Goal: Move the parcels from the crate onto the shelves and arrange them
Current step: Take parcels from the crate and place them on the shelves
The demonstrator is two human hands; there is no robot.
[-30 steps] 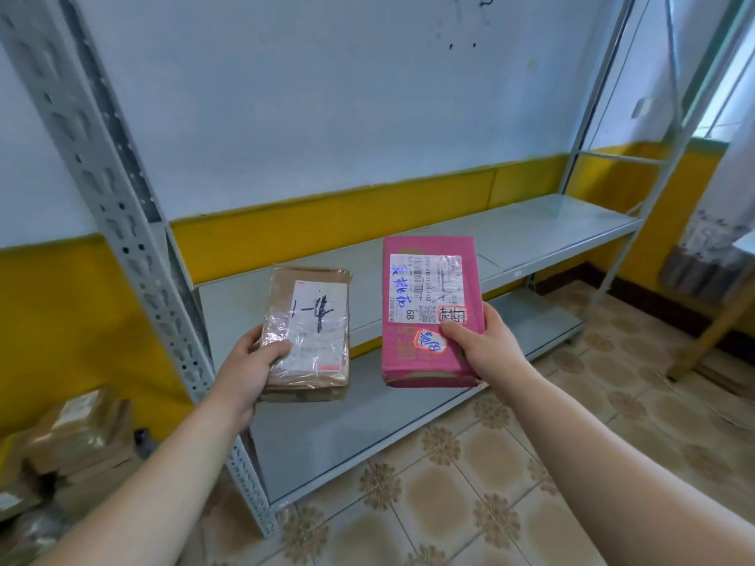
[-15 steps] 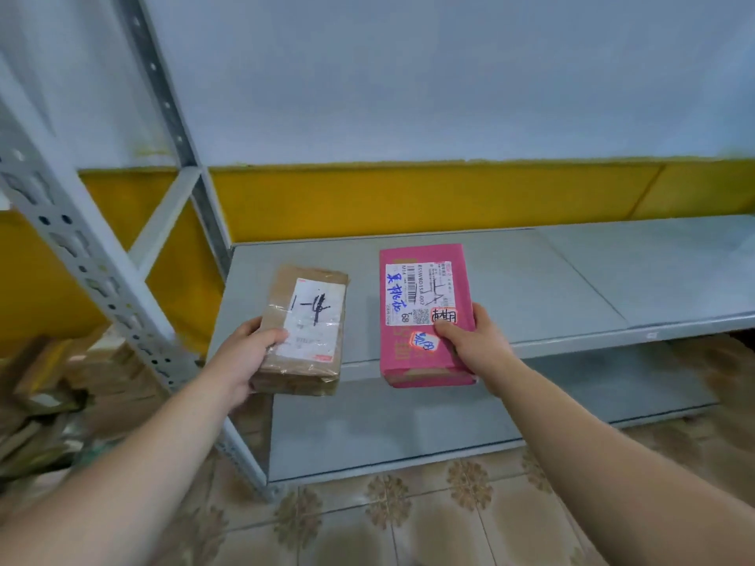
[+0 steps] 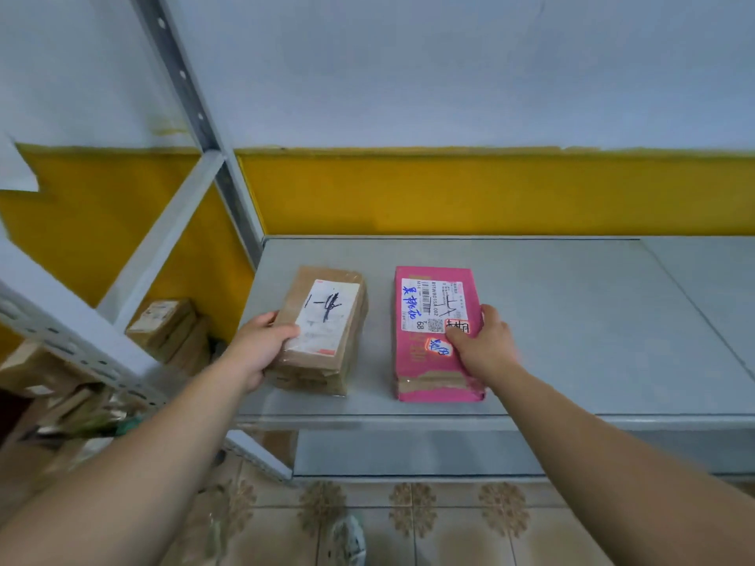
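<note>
Parcels sat side by side on the grey shelf [image 3: 572, 320]. Left grip [image 3: 257, 349] held the brown parcel [image 3: 327, 332]. Right grip [image 3: 486, 345] held the pink parcel [image 3: 421, 361].

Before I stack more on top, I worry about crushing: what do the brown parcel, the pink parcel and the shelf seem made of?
Brown parcel: probably kraft cardboard, under wrinkled, glossy clear tape.
Pink parcel: printed matte cardboard, judging by its crisp edges, with brown tape across its near end.
Shelf: likely grey painted metal, being smooth, flat and evenly dull.
</note>
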